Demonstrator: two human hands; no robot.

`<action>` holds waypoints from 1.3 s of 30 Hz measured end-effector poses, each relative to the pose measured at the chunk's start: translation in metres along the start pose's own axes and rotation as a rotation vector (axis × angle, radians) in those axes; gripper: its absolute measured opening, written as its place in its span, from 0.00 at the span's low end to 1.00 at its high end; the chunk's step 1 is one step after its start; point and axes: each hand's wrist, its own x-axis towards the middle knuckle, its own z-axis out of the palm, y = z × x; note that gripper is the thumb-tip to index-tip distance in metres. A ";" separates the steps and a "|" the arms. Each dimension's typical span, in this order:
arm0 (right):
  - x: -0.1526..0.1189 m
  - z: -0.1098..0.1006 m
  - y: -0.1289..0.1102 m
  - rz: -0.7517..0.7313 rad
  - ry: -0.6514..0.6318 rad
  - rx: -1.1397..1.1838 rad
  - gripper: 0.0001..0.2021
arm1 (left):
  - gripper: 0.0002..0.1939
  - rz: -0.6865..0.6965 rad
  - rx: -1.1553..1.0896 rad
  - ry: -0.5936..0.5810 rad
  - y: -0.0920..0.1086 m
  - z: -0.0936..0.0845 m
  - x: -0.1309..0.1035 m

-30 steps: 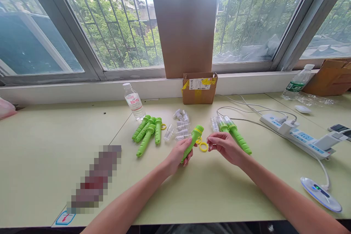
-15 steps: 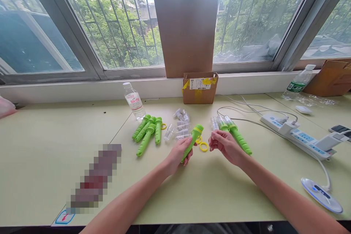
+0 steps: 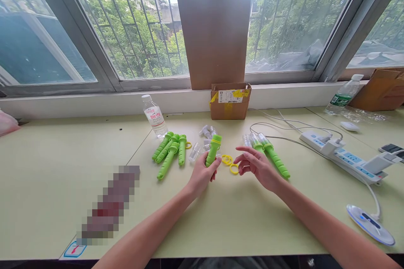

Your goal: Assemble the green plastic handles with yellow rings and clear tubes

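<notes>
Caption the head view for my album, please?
Left hand grips a green handle; open right hand near yellow rings.

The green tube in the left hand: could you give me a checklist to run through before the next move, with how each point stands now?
1. Green tube gripped by the left hand: ok.
2. Tube's threaded end uncovered: ok, nothing sits over it.
3. Right hand free: ok, fingers parted, nothing visible in them.
4. Right hand clear of the nearest yellow ring: cannot tell, the fingertips are very close.
5. Clear caps all in full view: not ok, the tube hides some.
</notes>
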 end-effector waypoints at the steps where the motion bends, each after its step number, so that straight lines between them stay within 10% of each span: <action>1: 0.000 0.001 0.001 -0.017 0.005 -0.046 0.19 | 0.17 0.014 0.025 0.027 -0.001 -0.001 0.001; 18: 0.022 0.015 0.021 -0.531 0.029 -1.003 0.12 | 0.17 0.030 0.097 0.169 -0.003 0.000 0.002; 30: 0.066 0.051 0.011 -0.546 -0.164 -1.009 0.13 | 0.13 0.106 0.061 0.269 -0.005 0.001 0.002; 39: 0.066 0.034 0.013 -0.451 -0.186 -0.965 0.23 | 0.16 0.103 0.082 0.242 -0.011 0.002 0.001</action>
